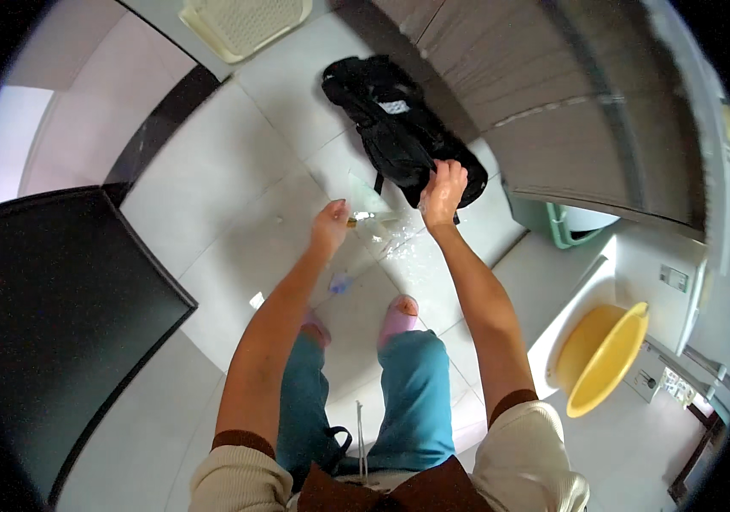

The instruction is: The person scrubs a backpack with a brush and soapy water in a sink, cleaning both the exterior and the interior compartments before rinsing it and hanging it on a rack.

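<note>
A black fabric bag (399,136), which looks like a backpack, lies stretched out on the tiled floor ahead of me. My right hand (444,192) is closed on its near edge, and the skin looks wet, with whitish suds. Further left, my left hand (329,226) is closed round a small slim thing (363,218) with a yellowish part and a pale, shiny end; its kind is unclear. That end points right, apart from the bag. Below it, splashed water (401,243) glints on the floor between my hands.
A yellow basin (608,358) stands tilted at the right, near a green-rimmed tub (559,226). Dark cabinet panels (578,141) rise behind the bag. A cream basket (246,26) sits at the far left. My pink slippers (398,317) are just below my hands, near a small bluish patch (340,282).
</note>
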The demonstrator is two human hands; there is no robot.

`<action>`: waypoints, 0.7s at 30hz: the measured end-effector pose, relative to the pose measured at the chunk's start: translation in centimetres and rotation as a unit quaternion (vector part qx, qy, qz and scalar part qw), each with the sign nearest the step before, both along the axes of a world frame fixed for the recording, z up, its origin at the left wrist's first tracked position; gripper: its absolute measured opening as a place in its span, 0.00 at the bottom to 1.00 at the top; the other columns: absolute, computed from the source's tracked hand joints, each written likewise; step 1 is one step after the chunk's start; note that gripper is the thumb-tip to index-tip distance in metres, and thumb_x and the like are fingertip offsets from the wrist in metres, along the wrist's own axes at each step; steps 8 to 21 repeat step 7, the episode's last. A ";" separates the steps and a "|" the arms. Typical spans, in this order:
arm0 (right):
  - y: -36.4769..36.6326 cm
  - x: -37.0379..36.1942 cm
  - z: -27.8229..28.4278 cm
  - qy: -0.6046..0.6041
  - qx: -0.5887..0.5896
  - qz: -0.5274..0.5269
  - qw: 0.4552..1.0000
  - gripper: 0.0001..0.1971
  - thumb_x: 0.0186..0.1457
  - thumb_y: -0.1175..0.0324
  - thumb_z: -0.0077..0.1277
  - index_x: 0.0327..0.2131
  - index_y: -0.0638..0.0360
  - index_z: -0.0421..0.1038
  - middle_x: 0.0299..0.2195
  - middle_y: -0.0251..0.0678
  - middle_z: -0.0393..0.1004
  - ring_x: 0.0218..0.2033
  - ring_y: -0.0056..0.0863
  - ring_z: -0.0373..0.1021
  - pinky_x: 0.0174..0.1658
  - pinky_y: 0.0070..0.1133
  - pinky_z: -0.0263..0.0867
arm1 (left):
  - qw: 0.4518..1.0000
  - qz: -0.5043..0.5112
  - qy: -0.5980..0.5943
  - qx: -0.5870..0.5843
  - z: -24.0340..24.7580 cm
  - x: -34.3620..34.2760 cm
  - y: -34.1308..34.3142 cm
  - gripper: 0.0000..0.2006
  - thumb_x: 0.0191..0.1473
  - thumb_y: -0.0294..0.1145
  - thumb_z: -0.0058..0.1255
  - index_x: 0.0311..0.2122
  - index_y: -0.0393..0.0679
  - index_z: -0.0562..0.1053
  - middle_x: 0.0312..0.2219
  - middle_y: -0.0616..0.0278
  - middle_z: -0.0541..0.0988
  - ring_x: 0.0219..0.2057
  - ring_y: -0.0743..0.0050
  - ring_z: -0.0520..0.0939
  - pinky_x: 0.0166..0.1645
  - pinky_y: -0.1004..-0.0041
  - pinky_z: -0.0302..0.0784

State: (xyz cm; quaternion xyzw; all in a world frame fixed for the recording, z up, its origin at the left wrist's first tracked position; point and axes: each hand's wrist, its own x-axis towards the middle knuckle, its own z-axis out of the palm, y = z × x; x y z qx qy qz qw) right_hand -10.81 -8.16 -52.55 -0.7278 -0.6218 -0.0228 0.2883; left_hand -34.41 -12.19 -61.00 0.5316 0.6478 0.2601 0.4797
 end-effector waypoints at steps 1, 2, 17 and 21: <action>-0.1 0.3 3.7 0.004 0.019 0.005 1.000 0.13 0.43 0.80 0.47 0.36 0.60 0.69 0.35 0.42 0.65 0.38 0.43 0.61 0.41 0.33 0.56 | 1.000 0.014 -0.017 -0.005 2.2 0.6 0.5 0.18 0.54 0.43 0.50 0.45 0.43 0.72 0.36 0.51 0.78 0.37 0.61 0.79 0.37 0.69 0.75; -0.5 0.3 7.4 0.024 0.029 0.018 0.999 0.14 0.43 0.80 0.46 0.37 0.61 0.68 0.35 0.44 0.65 0.38 0.44 0.61 0.42 0.34 0.56 | 0.996 0.045 -0.053 -0.053 4.6 0.9 1.0 0.20 0.54 0.45 0.49 0.48 0.44 0.70 0.39 0.51 0.77 0.38 0.61 0.79 0.37 0.69 0.75; -3.6 0.2 21.9 0.063 0.068 0.072 0.993 0.15 0.40 0.83 0.48 0.36 0.61 0.68 0.33 0.46 0.65 0.38 0.45 0.62 0.44 0.35 0.59 | 0.921 0.167 -0.180 -0.304 22.9 1.0 3.9 0.38 0.48 0.60 0.50 0.60 0.52 0.56 0.57 0.54 0.62 0.54 0.68 0.65 0.47 0.57 0.70; -3.6 0.2 21.9 0.063 0.068 0.072 0.993 0.15 0.40 0.83 0.48 0.36 0.61 0.68 0.33 0.46 0.65 0.38 0.45 0.62 0.44 0.35 0.59 | 0.921 0.167 -0.180 -0.304 22.9 1.0 3.9 0.38 0.48 0.60 0.50 0.60 0.52 0.56 0.57 0.54 0.62 0.54 0.68 0.65 0.47 0.57 0.70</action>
